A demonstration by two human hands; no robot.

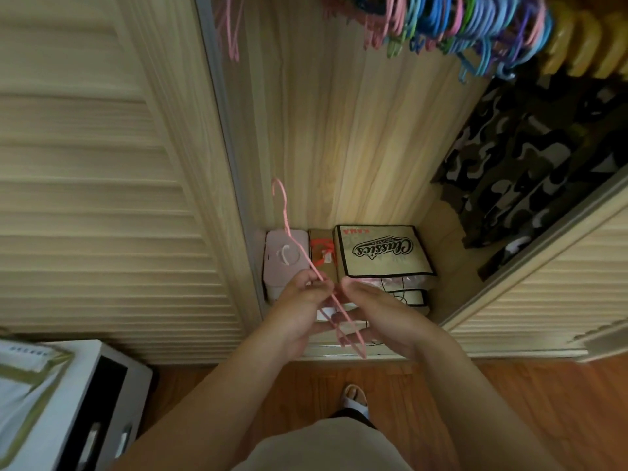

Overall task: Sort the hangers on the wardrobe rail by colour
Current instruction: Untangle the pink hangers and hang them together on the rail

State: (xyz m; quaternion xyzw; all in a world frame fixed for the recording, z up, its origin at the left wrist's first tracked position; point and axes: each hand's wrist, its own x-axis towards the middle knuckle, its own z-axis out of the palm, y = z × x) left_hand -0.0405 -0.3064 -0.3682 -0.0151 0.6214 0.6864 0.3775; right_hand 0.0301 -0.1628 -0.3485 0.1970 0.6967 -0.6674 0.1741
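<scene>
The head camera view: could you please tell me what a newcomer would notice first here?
First, the pink hanger held low in the middle, its hook pointing up: the left hand grips it while the right hand lies open beside it. Next, the crowd of mixed pink, blue, green and purple hangers along the top right, with a few pink hangers hanging apart at the top left. The printed "Classics" bag on the wardrobe floor also stands out.

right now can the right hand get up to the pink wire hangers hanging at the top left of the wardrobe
Probably yes. The right hand lies open beside the pink wire hanger that the left hand pinches, and only bare wood panel lies between it and the hanging pink hangers.
</scene>
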